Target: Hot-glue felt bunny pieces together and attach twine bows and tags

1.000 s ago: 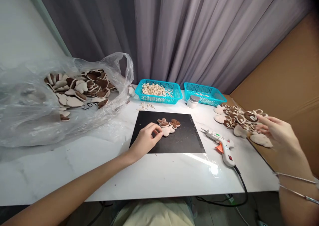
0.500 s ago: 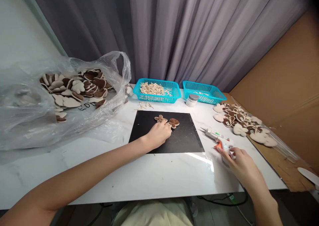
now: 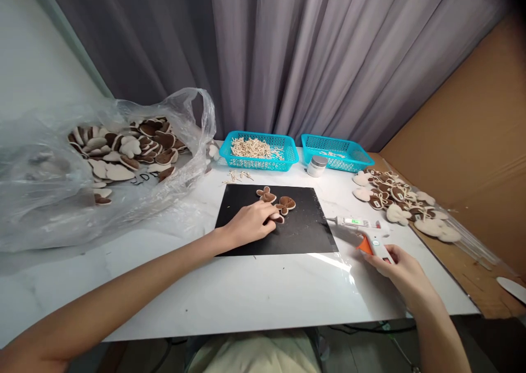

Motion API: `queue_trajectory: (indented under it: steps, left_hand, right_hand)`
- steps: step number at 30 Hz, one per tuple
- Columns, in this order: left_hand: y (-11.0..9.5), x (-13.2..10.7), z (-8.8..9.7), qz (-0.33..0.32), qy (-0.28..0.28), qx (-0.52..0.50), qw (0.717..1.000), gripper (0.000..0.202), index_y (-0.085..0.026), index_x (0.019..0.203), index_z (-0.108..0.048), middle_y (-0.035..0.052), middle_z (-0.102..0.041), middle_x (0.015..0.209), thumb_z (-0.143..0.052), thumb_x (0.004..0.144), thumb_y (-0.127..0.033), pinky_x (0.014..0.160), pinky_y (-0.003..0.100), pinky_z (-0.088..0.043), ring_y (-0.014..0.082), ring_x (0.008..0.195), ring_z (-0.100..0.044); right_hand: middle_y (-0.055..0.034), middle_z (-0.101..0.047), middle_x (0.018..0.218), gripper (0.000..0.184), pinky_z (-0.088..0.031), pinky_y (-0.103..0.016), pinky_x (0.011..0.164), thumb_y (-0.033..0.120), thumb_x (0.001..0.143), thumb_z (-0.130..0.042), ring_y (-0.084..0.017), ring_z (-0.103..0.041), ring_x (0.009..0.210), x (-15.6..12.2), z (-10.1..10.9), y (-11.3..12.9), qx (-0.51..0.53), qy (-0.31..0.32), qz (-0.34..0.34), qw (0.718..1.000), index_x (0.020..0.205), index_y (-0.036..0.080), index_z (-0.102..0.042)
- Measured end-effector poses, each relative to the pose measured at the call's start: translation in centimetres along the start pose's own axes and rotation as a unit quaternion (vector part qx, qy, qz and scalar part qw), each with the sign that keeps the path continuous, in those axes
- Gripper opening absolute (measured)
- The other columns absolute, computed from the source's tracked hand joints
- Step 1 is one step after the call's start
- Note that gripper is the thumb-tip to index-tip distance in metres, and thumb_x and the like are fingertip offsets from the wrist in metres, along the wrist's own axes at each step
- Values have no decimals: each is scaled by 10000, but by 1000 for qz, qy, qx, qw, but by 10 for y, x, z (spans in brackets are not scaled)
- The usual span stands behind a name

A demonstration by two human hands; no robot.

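Note:
My right hand (image 3: 398, 266) is wrapped round the handle of a white glue gun (image 3: 370, 226) with an orange trigger. Its nozzle points left, by the right edge of the black mat (image 3: 302, 236). Over the mat, my left hand (image 3: 250, 225) has its fingers curled on a brown fuzzy cutout with a pale edge (image 3: 279, 218), mostly hidden under the fingertips. Just beyond those fingers lie two more brown cutouts, a left one (image 3: 267, 196) and a rounded right one (image 3: 286, 204).
A clear plastic bag (image 3: 164, 219) full of brown and cream cutouts fills the left. Behind the mat stand a blue basket (image 3: 258, 163) of small pale sticks, a second blue basket (image 3: 353, 162) and a lidded jar (image 3: 316, 167). Bow-tied pieces (image 3: 396, 195) are heaped at right.
My right hand has closed on the glue gun and turned its nozzle slightly left and level. My left hand has drawn back a little toward me with the brown cutout.

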State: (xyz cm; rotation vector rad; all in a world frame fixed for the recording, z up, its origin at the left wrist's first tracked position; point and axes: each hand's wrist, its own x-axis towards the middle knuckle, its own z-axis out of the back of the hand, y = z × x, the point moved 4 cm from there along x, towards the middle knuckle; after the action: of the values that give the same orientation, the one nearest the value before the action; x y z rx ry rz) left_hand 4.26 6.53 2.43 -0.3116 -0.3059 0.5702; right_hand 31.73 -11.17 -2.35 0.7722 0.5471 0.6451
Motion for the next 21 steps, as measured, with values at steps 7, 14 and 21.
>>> queue_trajectory:
  steps: [7, 14, 21]
  left_hand:
    - [-10, -36, -20, 195, 104, -475, 852, 212, -143, 867, -606, 18, -630, 772, -610, 761, -327, 629, 260, -495, 168, 762, -616]
    - [-36, -52, -33, 204, 163, -517, 815, 284, -143, 844, -570, 13, -631, 743, -710, 676, -324, 647, 277, -484, 161, 721, -616]
    - [-40, -53, -25, 182, 133, -458, 860, 209, -143, 834, -608, 38, -640, 786, -649, 733, -322, 710, 306, -461, 188, 781, -612]
  right_hand:
    - [-3, -566, 504, 350, -401, -258, 430, 387, 592, -751, -128, -483, 434, -64, -46, 47, 338, 140, 47, 930, 786, 133, -609]
    - [54, -464, 417, 338, -319, -220, 372, 379, 614, -756, -88, -386, 389, -84, -90, 84, 276, 148, 70, 947, 833, 133, -679]
    - [44, -494, 462, 224, -338, -222, 423, 319, 609, -755, -91, -396, 447, -89, -99, 85, 277, 157, 54, 947, 723, 148, -667]
